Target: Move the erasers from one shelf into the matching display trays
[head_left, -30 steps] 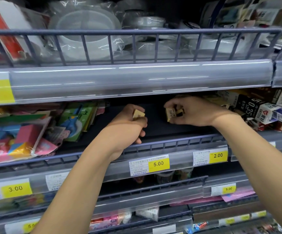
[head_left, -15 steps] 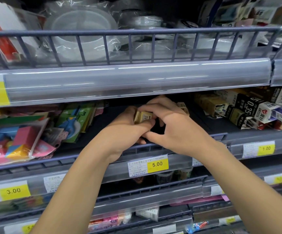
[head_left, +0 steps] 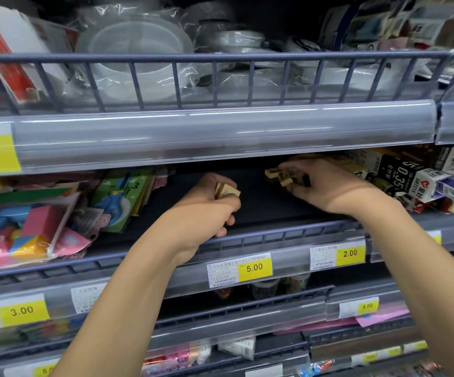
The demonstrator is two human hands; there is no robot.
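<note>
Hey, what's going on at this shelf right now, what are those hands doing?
A person is reaching into a shop shelf with both hands. The left hand grips a small stack of gold-wrapped erasers. The right hand pinches a few more erasers, held above the dark, bare middle stretch of the shelf. Boxed stationery lies to the right and colourful packets to the left. No display tray is visible.

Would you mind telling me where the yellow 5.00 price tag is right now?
In the head view, the 5.00 price tag sits on the middle shelf's front rail, centre-right, just below the left hand and left of the 2.00 price tag.
</note>
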